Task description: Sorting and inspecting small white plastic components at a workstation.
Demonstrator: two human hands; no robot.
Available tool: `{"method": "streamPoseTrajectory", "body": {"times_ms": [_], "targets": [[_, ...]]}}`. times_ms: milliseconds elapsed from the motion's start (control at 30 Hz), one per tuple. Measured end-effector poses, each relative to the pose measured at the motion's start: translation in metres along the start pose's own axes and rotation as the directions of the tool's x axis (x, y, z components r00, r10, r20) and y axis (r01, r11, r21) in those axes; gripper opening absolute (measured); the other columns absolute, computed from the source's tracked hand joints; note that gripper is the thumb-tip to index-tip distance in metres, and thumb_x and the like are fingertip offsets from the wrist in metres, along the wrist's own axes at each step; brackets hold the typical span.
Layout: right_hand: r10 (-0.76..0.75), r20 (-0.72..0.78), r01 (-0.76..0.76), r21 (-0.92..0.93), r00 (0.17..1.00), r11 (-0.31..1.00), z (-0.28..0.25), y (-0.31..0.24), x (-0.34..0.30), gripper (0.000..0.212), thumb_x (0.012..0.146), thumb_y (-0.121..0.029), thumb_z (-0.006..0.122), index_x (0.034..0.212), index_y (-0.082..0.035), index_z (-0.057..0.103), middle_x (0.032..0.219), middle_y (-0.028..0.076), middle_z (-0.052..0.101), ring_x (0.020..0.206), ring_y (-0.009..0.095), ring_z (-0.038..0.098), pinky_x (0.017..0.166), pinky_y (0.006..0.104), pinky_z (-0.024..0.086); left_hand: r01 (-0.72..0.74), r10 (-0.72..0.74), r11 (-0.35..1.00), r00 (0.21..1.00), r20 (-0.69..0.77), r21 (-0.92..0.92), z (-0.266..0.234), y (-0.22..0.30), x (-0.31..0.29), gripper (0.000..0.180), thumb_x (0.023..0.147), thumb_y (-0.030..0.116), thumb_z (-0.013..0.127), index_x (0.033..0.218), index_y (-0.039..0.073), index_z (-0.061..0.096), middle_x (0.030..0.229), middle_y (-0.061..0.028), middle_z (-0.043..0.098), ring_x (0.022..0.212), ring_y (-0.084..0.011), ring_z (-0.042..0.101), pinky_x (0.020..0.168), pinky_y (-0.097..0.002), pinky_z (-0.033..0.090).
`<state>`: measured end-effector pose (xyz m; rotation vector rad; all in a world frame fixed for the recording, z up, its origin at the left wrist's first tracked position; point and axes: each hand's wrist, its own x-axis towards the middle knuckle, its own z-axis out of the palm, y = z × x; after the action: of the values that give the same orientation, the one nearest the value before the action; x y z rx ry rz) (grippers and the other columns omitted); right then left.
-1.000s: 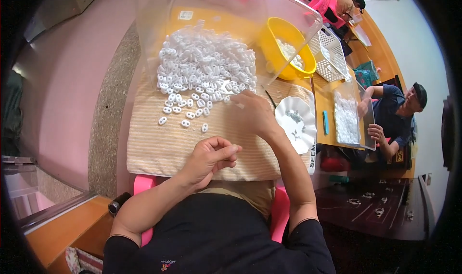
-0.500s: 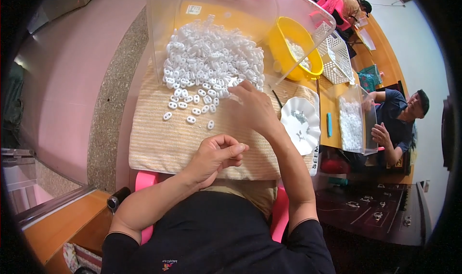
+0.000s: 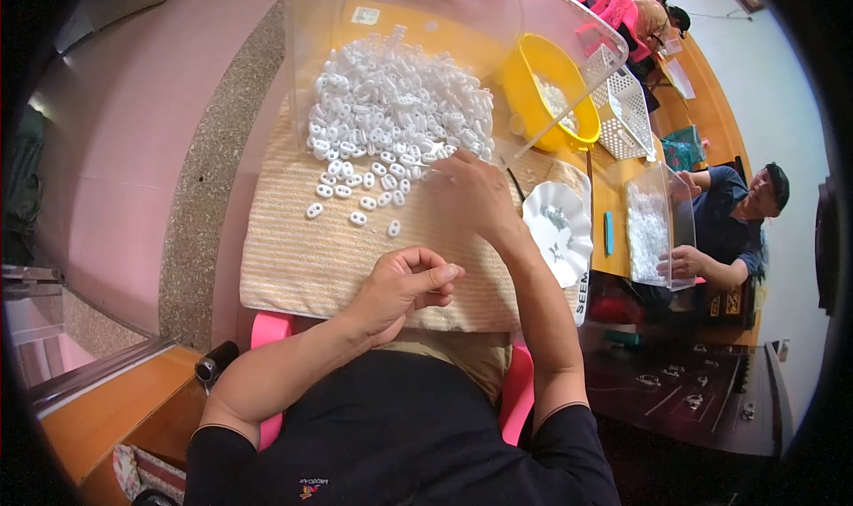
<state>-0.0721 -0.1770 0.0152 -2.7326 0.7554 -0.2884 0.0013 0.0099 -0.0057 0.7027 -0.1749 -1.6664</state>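
Observation:
A large heap of small white oval pieces with two holes each [image 3: 400, 97] spills from a clear plastic bin [image 3: 311, 26] onto a striped yellow towel [image 3: 302, 257]. Several loose pieces lie apart in front of the heap. My right hand [image 3: 475, 195] is at the heap's right front edge, its fingers smeared by motion; whether they hold a piece I cannot make out. Nearer my body, my left hand [image 3: 404, 288] hovers over the towel with thumb pressed to curled fingers. Anything in that pinch is too small or hidden to name.
Right of my right hand sits a white fluted dish [image 3: 538, 226] with small dark bits, beside a thin dark tool [image 3: 515, 183]. Farther back stand a yellow basin [image 3: 524, 88] and a white perforated basket [image 3: 622, 106]. At the right, a person [image 3: 724, 213] works at another clear bin [image 3: 684, 239].
My right hand stays by the heap's edge, shifted slightly. My left hand keeps its pinch. The other person's nearer hand has moved to the wall of their bin. The view has shifted a little.

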Motion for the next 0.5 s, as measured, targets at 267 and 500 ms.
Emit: {"method": "streamPoseTrajectory", "body": {"times_ms": [267, 500], "targets": [[0.033, -0.102, -0.053, -0.207, 0.994, 0.977, -0.001, 0.001, 0.014, 0.022, 0.085, -0.017, 0.061, 0.103, -0.008, 0.066, 0.103, 0.01, 0.061, 0.085, 0.032, 0.064, 0.073, 0.0418, 0.051, 0.01, -0.01, 1.0, 1.0, -0.004, 0.016, 0.0, 0.0, -0.001, 0.008, 0.09, 0.011, 0.065, 0.091, 0.004, 0.061, 0.099, -0.0104, 0.067, 0.077, -0.011, 0.063, 0.071, -0.0263, 0.057], [0.063, 0.03, -0.058, -0.142, 0.998, 0.988, -0.004, -0.001, 0.025, 0.024, 0.085, -0.021, 0.06, 0.105, -0.007, 0.065, 0.107, 0.011, 0.06, 0.094, 0.033, 0.062, 0.08, 0.0423, 0.049, 0.011, -0.011, 1.0, 1.0, -0.007, 0.007, -0.001, 0.0, 0.0, 0.008, 0.089, 0.011, 0.066, 0.091, 0.004, 0.061, 0.099, -0.0101, 0.067, 0.076, -0.011, 0.063, 0.071, -0.0263, 0.057]]}}
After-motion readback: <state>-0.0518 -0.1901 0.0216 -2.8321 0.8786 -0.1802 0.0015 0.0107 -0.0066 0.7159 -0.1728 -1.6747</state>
